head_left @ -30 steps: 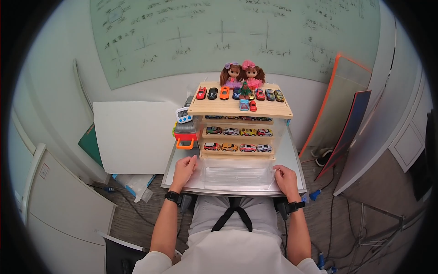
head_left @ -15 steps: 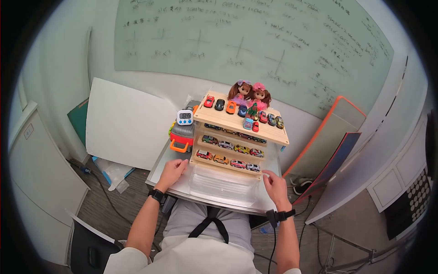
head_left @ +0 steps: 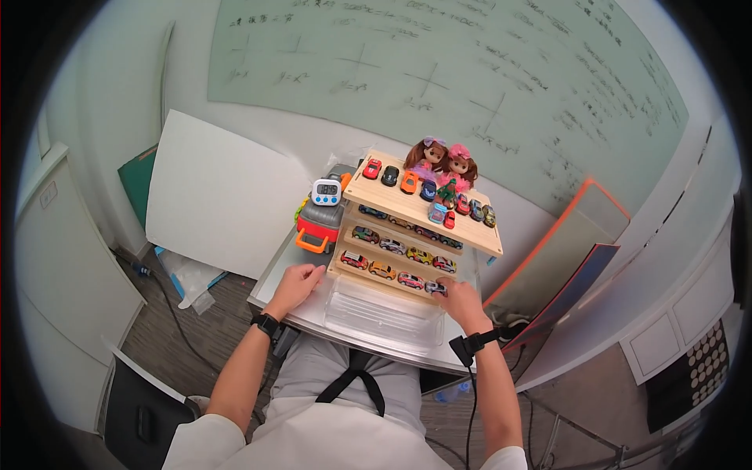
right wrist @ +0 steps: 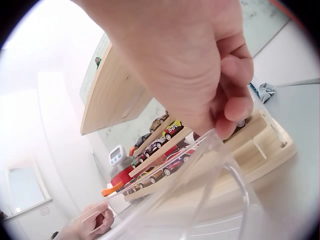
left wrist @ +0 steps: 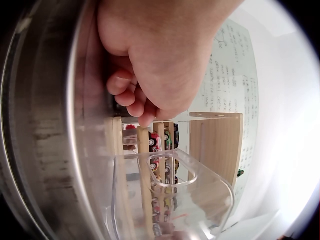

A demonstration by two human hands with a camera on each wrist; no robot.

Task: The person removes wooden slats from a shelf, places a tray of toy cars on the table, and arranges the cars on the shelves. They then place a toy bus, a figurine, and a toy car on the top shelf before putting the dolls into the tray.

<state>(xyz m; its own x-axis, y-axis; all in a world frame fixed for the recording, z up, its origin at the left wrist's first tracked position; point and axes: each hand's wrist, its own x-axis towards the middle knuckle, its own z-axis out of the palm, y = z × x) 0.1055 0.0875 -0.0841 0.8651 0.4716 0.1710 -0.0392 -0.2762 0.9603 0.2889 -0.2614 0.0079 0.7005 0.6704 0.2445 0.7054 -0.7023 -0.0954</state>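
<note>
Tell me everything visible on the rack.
The rack is pale and looks wooden: stepped shelves under a broad flat top board. It stands upright on the table. Toy cars line its shelves; more cars and two dolls sit on top. A clear tray lies in front. The right hand is at the lowest row's end car; whether it grips isn't clear.

The right hand has reached the rightmost car on the lowest shelf.

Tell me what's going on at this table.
A person's right hand has its fingers at the rightmost toy car in the lowest row on a wooden rack; whether they grip it is unclear. The left hand, loosely curled, is beside the clear plastic bin. Other toy cars line the rack.
</note>
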